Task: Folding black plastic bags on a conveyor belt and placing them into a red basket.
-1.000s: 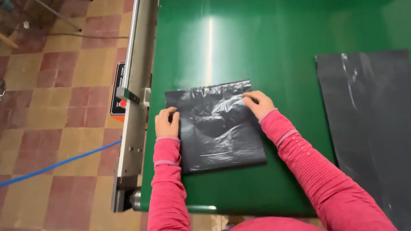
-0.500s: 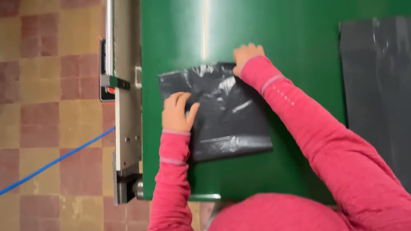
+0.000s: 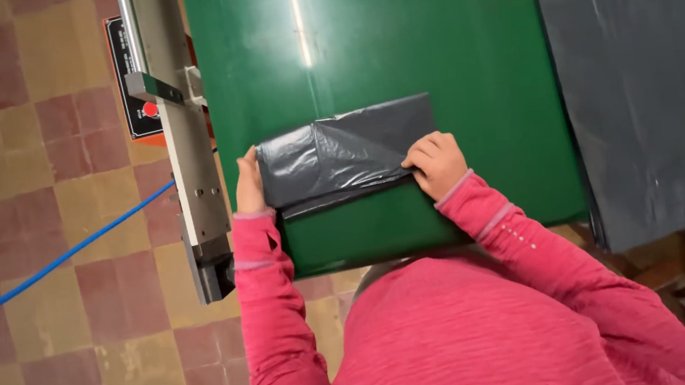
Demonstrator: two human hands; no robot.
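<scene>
Folded bag: a dark grey plastic bag [image 3: 347, 155] lies folded into a rough rectangle on the green table [image 3: 395, 39], in the middle of the frame near the table's lower edge; its upper layer is creased and shiny, and a thin lower layer shows along its bottom edge.
Left hand: the left hand [image 3: 248, 182] lies along the bag's left edge, fingers straight and together, pointing to the top of the frame; it presses against the edge and grasps nothing that can be seen.
Right hand: the right hand [image 3: 437, 163] rests at the bag's lower right corner, fingers curled inward with the tips on the plastic; whether it pinches a layer or only presses it down cannot be told.
Sleeves: both arms wear pink sleeves, which rise from the bottom of the frame.
Second sheet: a large flat sheet of dark grey plastic [image 3: 638, 76] covers the table's right side, well apart from the folded bag.
Machine rail: a grey metal rail [image 3: 181, 140] runs along the table's left edge, with a black panel and red button beside it in the upper left.
Floor: red and tan tiles [image 3: 41, 243] fill the left of the frame, crossed by a blue cable [image 3: 59, 258].
</scene>
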